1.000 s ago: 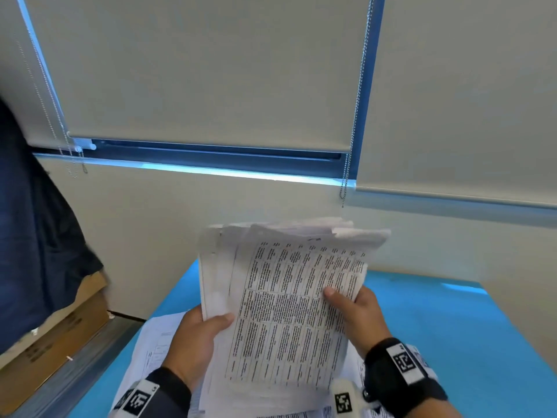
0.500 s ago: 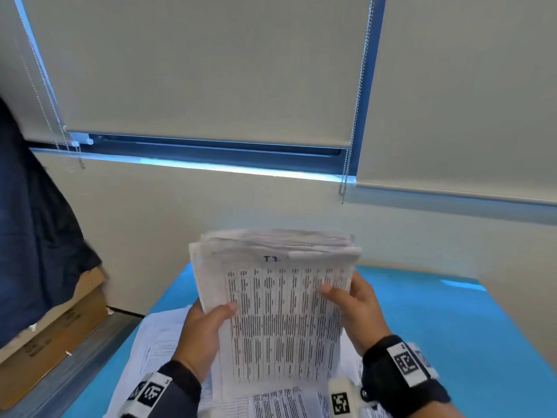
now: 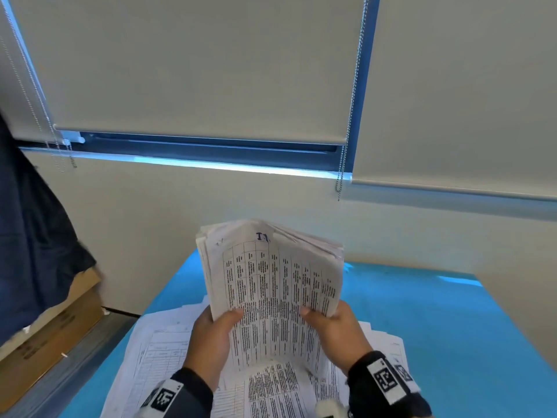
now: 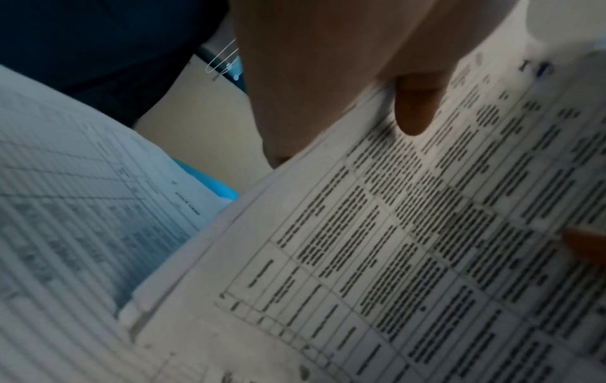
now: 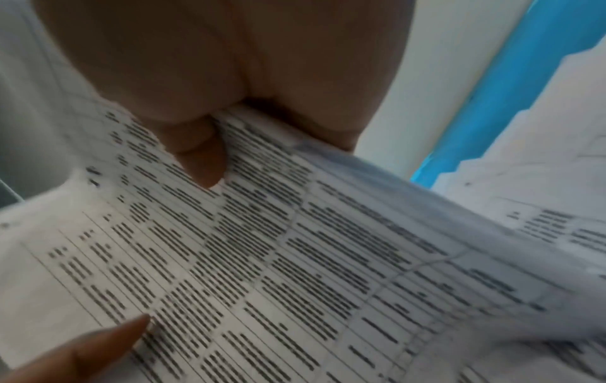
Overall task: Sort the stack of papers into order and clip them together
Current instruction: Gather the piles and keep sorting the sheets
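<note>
Tilted rightward now — stack of papers [image 3: 271, 285] between both thumbs, as before.

We see a blue table [image 3: 452, 327] bearing loose printed sheets [image 3: 156, 351] spread directly beneath the grip.

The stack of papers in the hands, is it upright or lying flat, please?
Upright: the stack of papers stands on end, left hand and right hand gripping its sides.

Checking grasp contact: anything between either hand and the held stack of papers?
Nothing visible. Left hand and right hand both grip the stack of papers directly, thumbs on the front sheet, above the loose sheets on the blue table.
</note>
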Motion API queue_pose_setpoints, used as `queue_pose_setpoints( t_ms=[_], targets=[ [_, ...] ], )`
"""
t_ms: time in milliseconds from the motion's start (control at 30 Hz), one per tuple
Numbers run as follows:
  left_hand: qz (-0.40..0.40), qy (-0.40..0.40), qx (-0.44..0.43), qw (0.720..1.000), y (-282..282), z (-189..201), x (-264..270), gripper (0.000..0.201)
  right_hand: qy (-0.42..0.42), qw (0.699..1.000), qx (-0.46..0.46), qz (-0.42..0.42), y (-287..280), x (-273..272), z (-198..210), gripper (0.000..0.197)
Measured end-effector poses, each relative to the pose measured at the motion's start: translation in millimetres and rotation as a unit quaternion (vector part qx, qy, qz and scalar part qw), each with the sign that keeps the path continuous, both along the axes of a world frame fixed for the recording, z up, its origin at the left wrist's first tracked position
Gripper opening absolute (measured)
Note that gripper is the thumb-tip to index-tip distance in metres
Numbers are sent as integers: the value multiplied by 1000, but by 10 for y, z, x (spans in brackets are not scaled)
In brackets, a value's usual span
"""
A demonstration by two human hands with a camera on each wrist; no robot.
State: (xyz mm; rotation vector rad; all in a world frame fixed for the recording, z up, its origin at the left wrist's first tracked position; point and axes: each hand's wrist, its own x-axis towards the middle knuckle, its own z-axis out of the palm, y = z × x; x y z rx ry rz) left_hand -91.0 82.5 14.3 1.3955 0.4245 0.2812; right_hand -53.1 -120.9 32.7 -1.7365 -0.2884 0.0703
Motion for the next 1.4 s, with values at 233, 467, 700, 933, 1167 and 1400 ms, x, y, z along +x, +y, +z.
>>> queue_pose_setpoints(
  t_ms=[233, 467, 700, 933, 1167, 1400],
  targets=[
    [-17, 5, 53, 998, -6, -2, 82, 12, -53, 995, -87, 0, -79, 60, -50, 15],
    [-65, 9, 70, 995, 224, 19, 108, 11, 1, 991, -47, -127, -499, 136, -41, 18],
    [-100, 126, 282, 946, 959, -338, 153, 11, 69, 943, 126, -299, -1158, 184, -319, 7],
    [-266, 289, 551, 737, 1049, -607, 315, 86, 142, 912, 228, -310, -1357, 76, -524, 5],
    [-296, 343, 643, 617, 1000, -497, 599, 92, 172, 912, 206, -310, -1363, 15, -511, 16],
    [-252, 329, 655, 631, 1022, -526, 683, 103, 186, 907, 210, -314, -1429, 8, -543, 12]
  ],
)
